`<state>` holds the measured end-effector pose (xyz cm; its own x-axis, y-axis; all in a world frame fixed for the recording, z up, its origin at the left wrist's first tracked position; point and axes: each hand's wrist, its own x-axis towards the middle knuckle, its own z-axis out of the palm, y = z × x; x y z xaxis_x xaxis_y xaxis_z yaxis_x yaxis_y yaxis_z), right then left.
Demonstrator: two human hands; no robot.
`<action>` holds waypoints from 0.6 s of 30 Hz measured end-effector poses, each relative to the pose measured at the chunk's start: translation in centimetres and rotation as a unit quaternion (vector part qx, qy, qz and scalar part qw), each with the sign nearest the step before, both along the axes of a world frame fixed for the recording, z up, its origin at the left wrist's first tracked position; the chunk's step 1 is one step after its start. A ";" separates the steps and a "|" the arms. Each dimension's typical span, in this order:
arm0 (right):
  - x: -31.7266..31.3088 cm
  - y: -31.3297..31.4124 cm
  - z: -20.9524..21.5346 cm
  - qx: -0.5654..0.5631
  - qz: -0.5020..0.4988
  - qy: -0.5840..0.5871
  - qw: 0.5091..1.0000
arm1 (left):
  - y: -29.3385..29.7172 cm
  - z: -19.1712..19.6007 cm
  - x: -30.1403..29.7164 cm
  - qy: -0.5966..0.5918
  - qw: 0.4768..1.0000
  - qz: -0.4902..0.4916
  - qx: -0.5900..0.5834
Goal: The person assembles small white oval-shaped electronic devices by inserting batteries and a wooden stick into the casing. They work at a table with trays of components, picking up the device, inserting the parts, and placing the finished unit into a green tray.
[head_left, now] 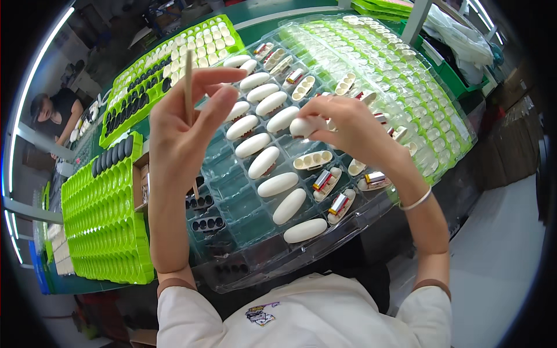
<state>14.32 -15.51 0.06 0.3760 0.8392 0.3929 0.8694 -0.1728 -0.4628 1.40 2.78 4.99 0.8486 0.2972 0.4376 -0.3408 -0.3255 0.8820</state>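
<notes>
My left hand is raised over the left part of a clear compartment tray. A thin wooden stick is held in it, roughly upright, while thumb and forefinger stand apart. Over the middle of the tray, my right hand pinches a small white rounded casing. Closed white oval casings fill columns of the tray below and between my hands. To their right lie open white halves with round hollows, and some halves carry a red-and-silver cylinder like a battery.
Black hollowed pieces sit near my left forearm. Green trays stand at the left, one farther back holding white and black pieces. Stacked clear trays with green beneath lie at the right. Another person sits at the far left.
</notes>
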 end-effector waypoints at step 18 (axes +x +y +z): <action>13.3 -4.5 0.7 -0.043 -0.115 0.004 0.992 | -1.5 -6.1 0.2 0.200 0.898 -0.109 0.376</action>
<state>27.57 -19.96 0.74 0.5651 0.7608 0.3191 0.7983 -0.4064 -0.4445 1.63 1.33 -1.10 0.9850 -0.1462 0.0920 -0.1727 -0.8447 0.5066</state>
